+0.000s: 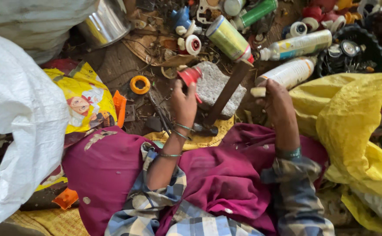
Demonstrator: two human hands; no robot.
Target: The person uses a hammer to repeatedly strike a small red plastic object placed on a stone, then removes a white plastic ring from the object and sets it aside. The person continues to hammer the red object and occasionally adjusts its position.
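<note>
Head view: left hand (183, 102) grip clamps red cap (189, 75), pointing up; right hand (277, 101) grip pinches white piece (258, 91).

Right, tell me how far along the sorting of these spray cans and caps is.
Looks done: loose caps lie apart near the grey stone block. In hand: the left hand holds a red cap piece; the right hand pinches a small white piece. Left: several spray cans and white bottles lie beyond the block, caps on.
</note>
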